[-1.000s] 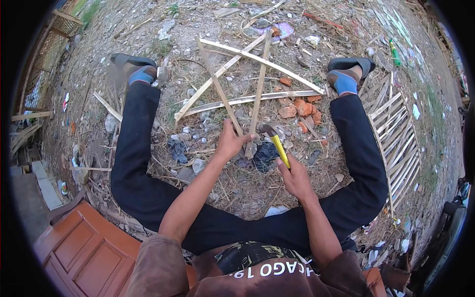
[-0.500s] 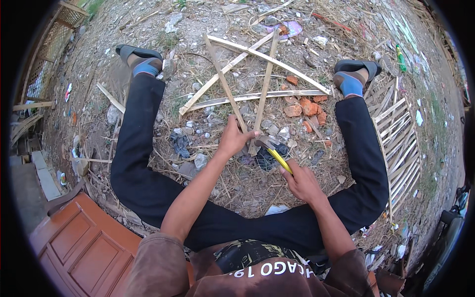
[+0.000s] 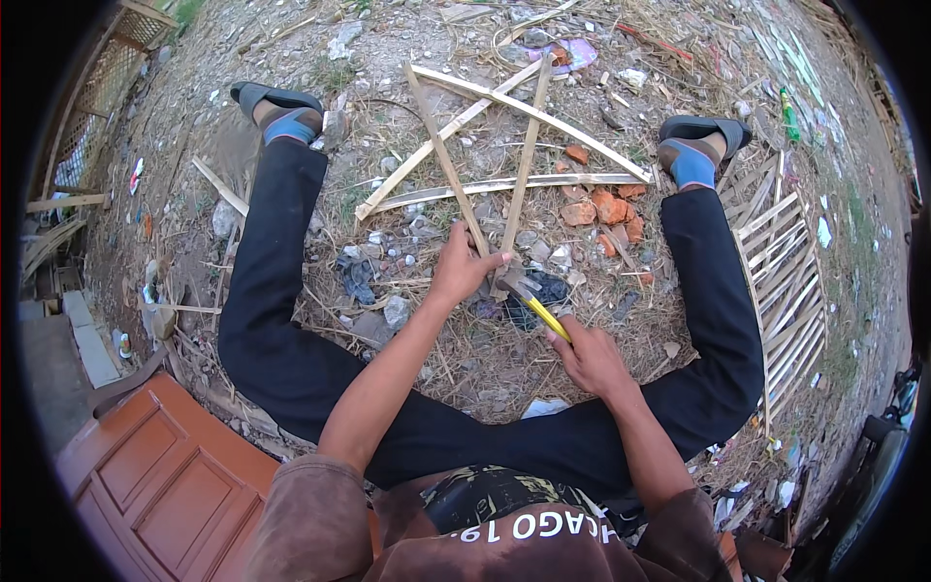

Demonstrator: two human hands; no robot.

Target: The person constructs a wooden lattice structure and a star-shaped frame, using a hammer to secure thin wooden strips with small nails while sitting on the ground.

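Thin wooden strips form a star-shaped frame (image 3: pixel 525 160) on the ground between my legs, one of its points toward me. At that near point my left hand (image 3: pixel 461 268) grips the joined strip ends, fingers wrapped round the wood. My right hand (image 3: pixel 593 361) is closed round the yellow handle of a hammer (image 3: pixel 549 320). The hammer's metal head is at the near tip of the star, close to my left fingertips; whether it touches the wood I cannot tell. Any nail there is too small to make out.
Broken red brick pieces (image 3: pixel 610 208) lie by the star's right side. A slatted wooden panel (image 3: pixel 784 301) rests beyond my right leg. At lower left is a brown panelled door (image 3: pixel 184 485). Dark crumpled plastic (image 3: pixel 357 279) and stones litter the dry ground; a green bottle (image 3: pixel 788 116) lies far right.
The hammer head has shifted slightly left and lower, over the star's near tip. My left hand keeps its hold there.
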